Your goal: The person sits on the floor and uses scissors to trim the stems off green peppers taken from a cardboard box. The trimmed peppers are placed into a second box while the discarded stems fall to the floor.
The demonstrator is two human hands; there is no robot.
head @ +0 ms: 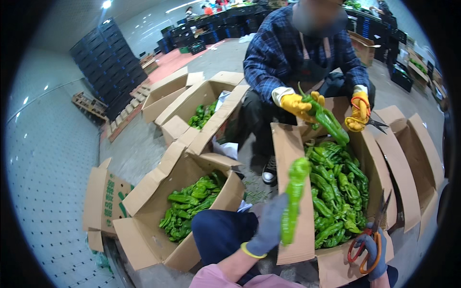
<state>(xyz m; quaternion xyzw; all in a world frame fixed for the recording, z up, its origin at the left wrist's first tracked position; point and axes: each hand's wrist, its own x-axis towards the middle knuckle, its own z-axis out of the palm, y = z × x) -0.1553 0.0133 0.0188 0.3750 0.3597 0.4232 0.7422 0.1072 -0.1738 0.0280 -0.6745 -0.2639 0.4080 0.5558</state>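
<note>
My left hand (269, 227), in a grey glove with a yellow cuff, holds a long green pepper (295, 201) upright over the left flap of a cardboard box. In my right hand (374, 253), also gloved, are scissors (371, 244) with red and orange handles, their blades pointing up and a little apart. Between my hands, the cardboard box (293, 230) holds a heap of green peppers (335, 190). A second open box (147, 230) at my left knee has more green peppers (194, 198) inside.
Opposite sits a person (302, 54) in yellow gloves, holding a green pepper (329, 122) and scissors (376, 124) above the same box. Further open boxes (169, 90) stand behind at the left and at the right edge. Stacked dark crates (108, 64) rise on a pallet.
</note>
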